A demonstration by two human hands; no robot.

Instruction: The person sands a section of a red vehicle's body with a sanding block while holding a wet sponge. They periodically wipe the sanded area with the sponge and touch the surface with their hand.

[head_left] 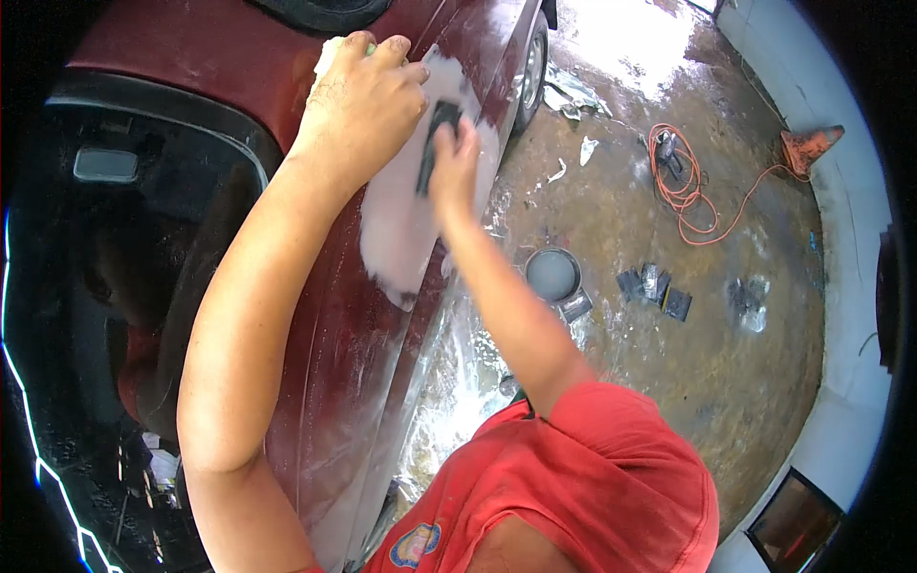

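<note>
Floor [745,382]: brown-grey, concrete-like, stained and wet-looking in places, with whitish smears. Wall [841,267]: pale blue-grey, scuffed, running down the right side, bowed by the lens. Bright glare [621,38]: white reflected light on the floor, top centre. Traffic cone [812,148]: orange, tipped over, beside the wall. Dark rectangular panel [795,523]: pale-edged, lower right, at the wall; whether window or board, unclear.

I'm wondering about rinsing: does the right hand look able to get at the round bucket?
Probably yes: the bucket looks uncovered on top. But the right hand is at the dark block on the car, and the bucket looks lower, so leaning may be needed.
</note>
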